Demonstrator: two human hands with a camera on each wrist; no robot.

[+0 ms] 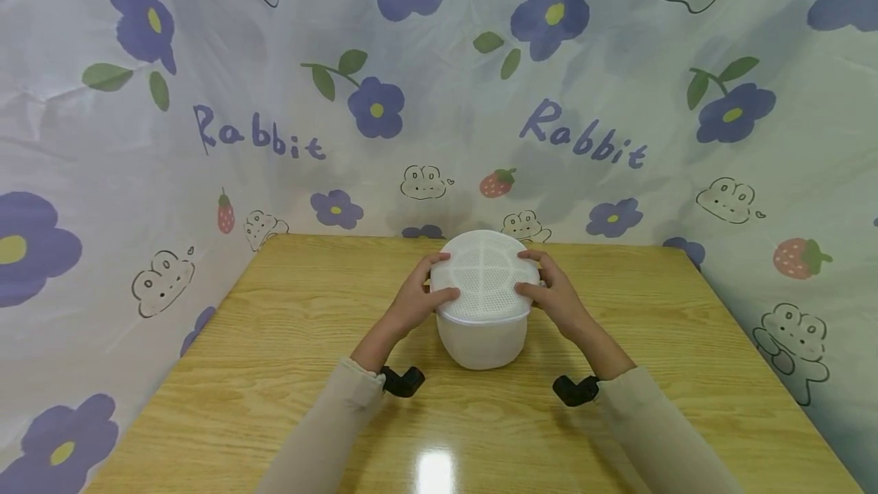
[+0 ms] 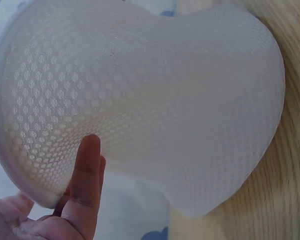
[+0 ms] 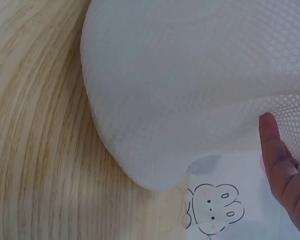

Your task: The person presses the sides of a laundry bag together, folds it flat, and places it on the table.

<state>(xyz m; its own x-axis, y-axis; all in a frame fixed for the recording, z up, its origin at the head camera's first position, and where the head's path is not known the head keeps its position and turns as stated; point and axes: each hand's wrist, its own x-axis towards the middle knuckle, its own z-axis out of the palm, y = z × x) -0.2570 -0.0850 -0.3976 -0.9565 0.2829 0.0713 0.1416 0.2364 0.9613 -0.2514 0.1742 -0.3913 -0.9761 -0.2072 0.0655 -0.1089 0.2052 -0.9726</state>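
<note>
A white mesh laundry bag [image 1: 482,341] with a rounded, piped top stands on the table in the head view. My left hand [image 1: 414,294] grips its upper left side, the thumb lying over the top edge. On the opposite side my right hand [image 1: 559,296] holds the bag in the same way, thumb on the top. In the left wrist view a finger [image 2: 85,175] dents the mesh near the rim, and the bag's wall sags inward. The right wrist view shows a finger [image 3: 272,145] pressing into the mesh, where a fold runs along the side.
The wood-grain table [image 1: 309,326] extends around the bag on all sides. Behind it and at both sides hangs a printed cloth [image 1: 439,82] with flowers and rabbits. Black camera mounts [image 1: 403,382] sit at both wrists, beneath the cream sleeves [image 1: 329,418].
</note>
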